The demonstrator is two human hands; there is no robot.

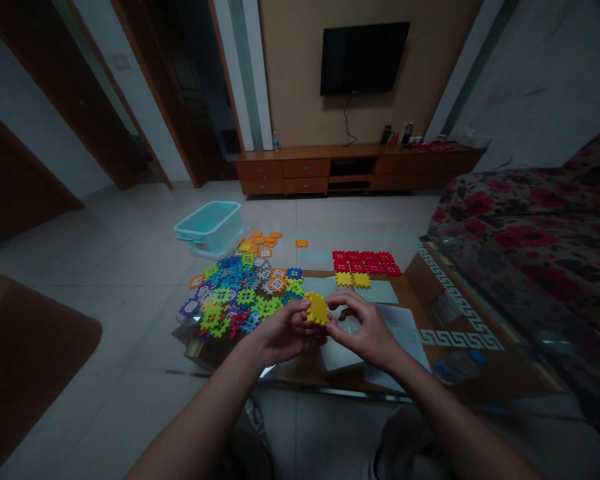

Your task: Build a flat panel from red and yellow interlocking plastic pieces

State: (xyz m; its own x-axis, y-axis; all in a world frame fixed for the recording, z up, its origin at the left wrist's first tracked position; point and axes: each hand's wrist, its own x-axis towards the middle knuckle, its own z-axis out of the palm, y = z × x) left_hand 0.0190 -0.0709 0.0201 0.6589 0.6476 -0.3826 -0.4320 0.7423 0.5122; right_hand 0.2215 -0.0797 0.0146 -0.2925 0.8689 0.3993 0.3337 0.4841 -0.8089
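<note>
A yellow interlocking plastic tile (pixel 318 309) with notched edges is held up over the near side of the glass table. My left hand (pixel 287 333) is closed on its left edge, and my right hand (pixel 363 327) pinches its right edge. Beyond my right hand lie two yellow tiles (pixel 353 280), side by side against a block of joined red tiles (pixel 366 263). To the left of my hands spreads a heap of mixed-colour tiles (pixel 245 297), with blue, green, purple, grey and orange ones among them.
A teal plastic bin (pixel 213 225) stands behind the heap. Near it lie loose orange tiles (pixel 265 240), one apart (pixel 301 243). White sheets (pixel 400 333) and a plastic bottle (pixel 460 367) show at the right. A flowered sofa (pixel 530 207) borders the table.
</note>
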